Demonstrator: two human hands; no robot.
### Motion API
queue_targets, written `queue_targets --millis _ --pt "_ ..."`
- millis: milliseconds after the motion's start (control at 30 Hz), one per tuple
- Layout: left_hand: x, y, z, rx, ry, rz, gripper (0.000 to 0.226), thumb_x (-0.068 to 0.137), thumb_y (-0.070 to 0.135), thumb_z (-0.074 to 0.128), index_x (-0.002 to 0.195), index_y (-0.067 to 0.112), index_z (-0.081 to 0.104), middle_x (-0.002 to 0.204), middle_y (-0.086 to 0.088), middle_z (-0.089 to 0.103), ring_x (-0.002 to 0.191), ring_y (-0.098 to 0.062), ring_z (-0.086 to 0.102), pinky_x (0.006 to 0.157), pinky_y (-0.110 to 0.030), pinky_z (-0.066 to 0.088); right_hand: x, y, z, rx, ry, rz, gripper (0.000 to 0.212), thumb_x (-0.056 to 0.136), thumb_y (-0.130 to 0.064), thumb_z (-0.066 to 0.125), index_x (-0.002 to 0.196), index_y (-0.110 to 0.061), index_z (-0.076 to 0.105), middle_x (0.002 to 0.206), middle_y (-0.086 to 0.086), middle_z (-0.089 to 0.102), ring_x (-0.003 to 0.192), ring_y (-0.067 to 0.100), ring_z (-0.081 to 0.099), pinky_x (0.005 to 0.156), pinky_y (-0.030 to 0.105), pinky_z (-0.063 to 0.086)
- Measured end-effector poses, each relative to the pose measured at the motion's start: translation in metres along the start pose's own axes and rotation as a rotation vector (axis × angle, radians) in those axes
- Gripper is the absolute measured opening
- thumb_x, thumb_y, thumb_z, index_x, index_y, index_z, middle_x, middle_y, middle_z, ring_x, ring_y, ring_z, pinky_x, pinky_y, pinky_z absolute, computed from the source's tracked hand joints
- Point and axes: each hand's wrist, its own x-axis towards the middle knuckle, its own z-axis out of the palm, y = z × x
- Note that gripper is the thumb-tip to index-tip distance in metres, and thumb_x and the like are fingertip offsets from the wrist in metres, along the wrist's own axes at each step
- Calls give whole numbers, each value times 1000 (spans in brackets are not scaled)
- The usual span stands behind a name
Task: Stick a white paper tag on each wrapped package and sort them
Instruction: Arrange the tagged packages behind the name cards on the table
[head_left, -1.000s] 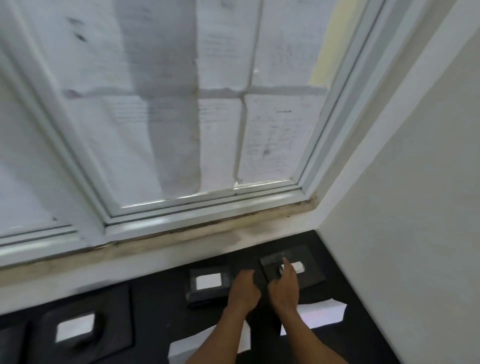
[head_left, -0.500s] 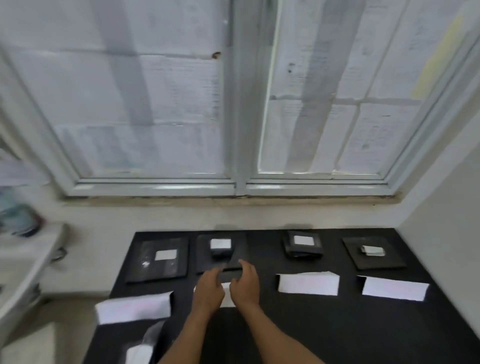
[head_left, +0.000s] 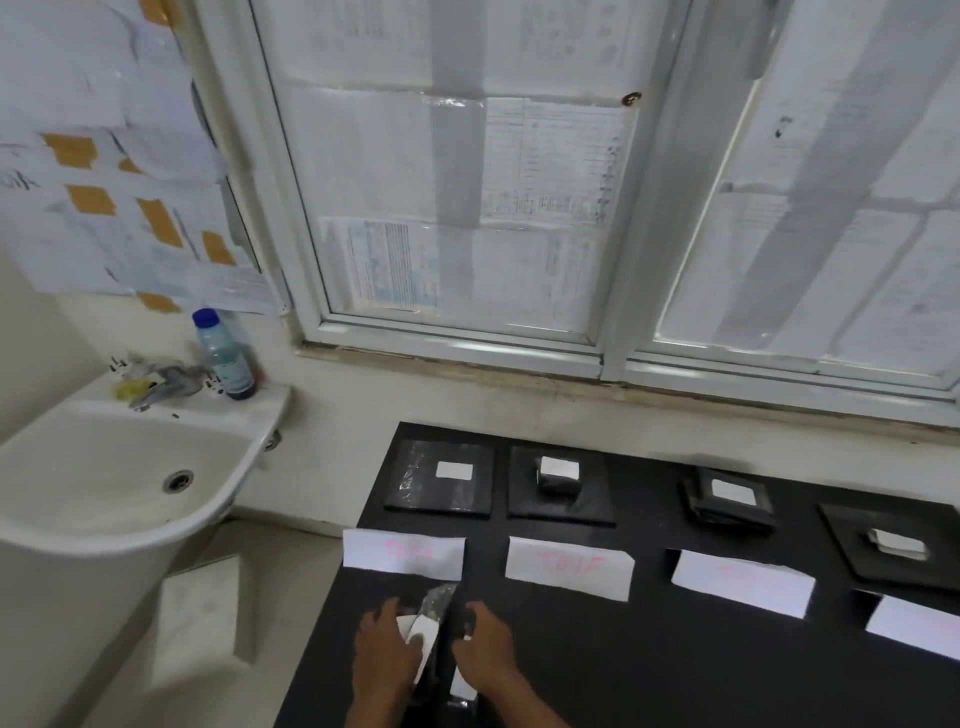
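Observation:
Several black wrapped packages lie in a row at the back of the black table (head_left: 649, 665), each with a white tag: a flat one (head_left: 441, 478) at the left, then a stack (head_left: 558, 486), a thicker one (head_left: 730, 501) and one (head_left: 893, 543) at the right. In front of each lies a white paper label (head_left: 402, 556) (head_left: 569, 566) (head_left: 743, 582) with faint red writing. At the near left, my left hand (head_left: 382, 654) and my right hand (head_left: 485, 652) both rest on a black wrapped package (head_left: 434, 603) with white paper (head_left: 421, 634) against it.
A white sink (head_left: 104, 483) with a tap and a blue-capped bottle (head_left: 226, 353) stands left of the table. A window (head_left: 597, 208) covered in papers runs behind. A white block (head_left: 200, 608) sits on the floor between sink and table.
The view has swung left from the right corner to the table's left end. My hands have left the far-right package and come down onto a package at the near left.

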Motion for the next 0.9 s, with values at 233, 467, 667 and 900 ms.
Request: queue_targets --millis 233,467,667,900 --pt "0 -5 1 -8 -7 -13 49 79 30 67 126 26 55 128 -8 50 119 -25 50 95 -33 45 4 -3 23 15 -44 17 13 80 -16 57 91 -17 65 108 6 70 93 16 62 74 19 43" --pt "12 -13 -3 -100 -23 -12 44 73 29 74 116 20 68 116 -8 64 105 -22 60 90 -30 50 9 -2 40 187 -63 74 30 82 -15 51 106 -11 66 103 8 69 91 21 64 72 28 52" --pt "10 -10 -13 -283 -28 -53 23 79 5 64 94 17 77 105 -7 73 96 -23 66 76 -22 47 10 -2 40 253 -10 62 25 83 -13 55 100 -8 72 94 5 68 85 20 63 73 31 51" --pt "5 -11 -14 -311 -19 -122 7 79 8 70 80 7 78 89 -12 75 75 -22 66 63 -24 51 5 5 43 272 96 26 23 82 -14 73 104 -13 73 101 0 73 90 14 67 77 21 52"
